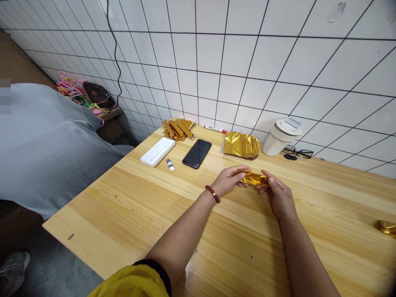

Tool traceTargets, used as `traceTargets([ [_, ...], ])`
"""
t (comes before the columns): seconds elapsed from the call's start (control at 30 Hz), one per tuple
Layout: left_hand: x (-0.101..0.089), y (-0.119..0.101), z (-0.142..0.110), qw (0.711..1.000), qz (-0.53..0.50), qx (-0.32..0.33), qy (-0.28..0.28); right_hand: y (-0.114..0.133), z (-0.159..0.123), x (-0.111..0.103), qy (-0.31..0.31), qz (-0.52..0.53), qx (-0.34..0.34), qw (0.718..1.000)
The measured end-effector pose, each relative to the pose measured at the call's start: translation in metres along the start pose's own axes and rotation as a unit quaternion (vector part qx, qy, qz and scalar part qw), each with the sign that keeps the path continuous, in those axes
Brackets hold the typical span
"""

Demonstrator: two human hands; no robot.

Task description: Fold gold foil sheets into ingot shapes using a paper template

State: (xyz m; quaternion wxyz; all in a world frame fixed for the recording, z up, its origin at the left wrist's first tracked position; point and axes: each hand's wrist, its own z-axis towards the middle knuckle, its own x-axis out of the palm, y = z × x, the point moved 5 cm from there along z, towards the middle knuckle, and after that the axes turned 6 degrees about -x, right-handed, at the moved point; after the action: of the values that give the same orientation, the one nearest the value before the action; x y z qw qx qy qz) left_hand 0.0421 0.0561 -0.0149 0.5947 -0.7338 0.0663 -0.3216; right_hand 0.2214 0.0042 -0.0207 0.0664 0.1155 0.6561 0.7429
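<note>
A folded strip of shiny gold foil paper [255, 179] is stretched between my two hands, just above the wooden table [216, 231]. My left hand [230, 179], with a red bead bracelet at the wrist, pinches the strip's left end. The right end is gripped by my right hand [280, 196], thumb on top and fingers behind. Beyond my hands lies a stack of gold foil sheets [241, 145]. Several folded gold strips [178, 129] are piled at the table's far left corner.
A black phone [197, 154], a white box-like slab [158, 152], a small glue tube [170, 165] and a red-capped marker [215, 128] lie left of centre. A lidded cup [281, 137] and glasses [305, 153] stand by the tiled wall. Someone in grey [46, 140] is at left.
</note>
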Motion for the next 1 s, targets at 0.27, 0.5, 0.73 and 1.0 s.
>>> traceTargets([
  [0.27, 0.0007, 0.0081, 0.0019, 1.0, 0.003, -0.025, 0.009, 0.0021, -0.0004, 0.0031, 0.017, -0.043, -0.021, 0.999],
  [0.5, 0.0001, 0.0065, 0.002, 1.0, 0.018, -0.022, 0.002, 0.0, -0.0017, 0.0047, 0.057, -0.06, -0.019, 0.996],
  [0.73, 0.0013, 0.0059, 0.002, 1.0, 0.014, -0.019, 0.0, 0.0015, -0.0023, 0.0061, 0.092, -0.07, -0.018, 0.993],
  [1.0, 0.0027, 0.0058, 0.0009, 0.999, 0.023, -0.021, -0.009, -0.001, -0.0031, 0.0077, 0.117, -0.093, -0.012, 0.989],
])
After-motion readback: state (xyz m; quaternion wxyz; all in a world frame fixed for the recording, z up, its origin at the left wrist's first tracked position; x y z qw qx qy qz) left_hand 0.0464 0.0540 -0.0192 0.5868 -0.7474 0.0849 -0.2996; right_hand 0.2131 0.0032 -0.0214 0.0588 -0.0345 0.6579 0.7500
